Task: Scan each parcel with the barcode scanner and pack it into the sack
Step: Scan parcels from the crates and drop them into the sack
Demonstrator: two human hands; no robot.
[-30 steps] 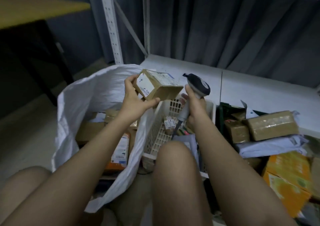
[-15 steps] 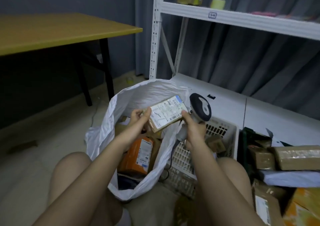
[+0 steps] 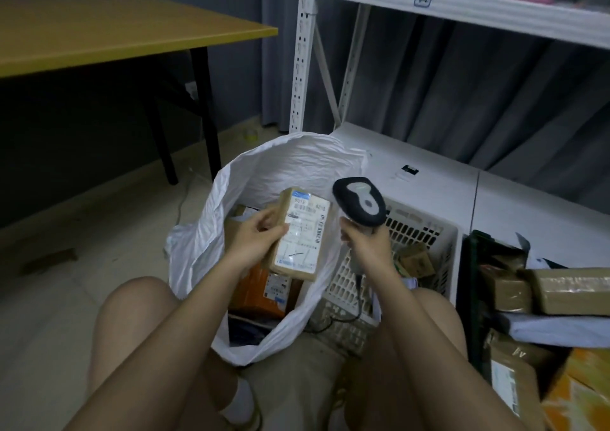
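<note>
1. White sack (image 3: 297,160) standing open on the floor at centre frame, mouth gaping toward 12 o'clock; inside, an orange parcel (image 3: 254,293) with a white label, brown cardboard boxes at 11 o'clock of it, something dark at the bottom.
2. Held over the sack mouth: brown parcel (image 3: 298,234), label face up, long axis running roughly 12 to 6 o'clock.
3. Left hand (image 3: 255,241) gripping the parcel's left edge, fingers curled under, thumb pressed on top.
4. Right hand (image 3: 364,241) at 3 o'clock of the parcel, fingers wrapped round the handle of the barcode scanner (image 3: 359,204); grey-and-black head raised toward 12 o'clock, just beside the parcel's upper right corner, cable trailing down toward 6 o'clock.
5. White slotted basket (image 3: 425,232) at 3 o'clock of the sack, touching it; small brown boxes inside.
6. Dark green crate (image 3: 470,282) further toward 3 o'clock, heaped with taped brown parcels and a pale mailer bag; orange cartons at 5 o'clock.
7. Parcel label: blue strip on top, barcodes along the right side, print too blurred to read.
8. Blue tag on the white shelf (image 3: 462,5) rail at 1 o'clock, characters unclear.
</note>
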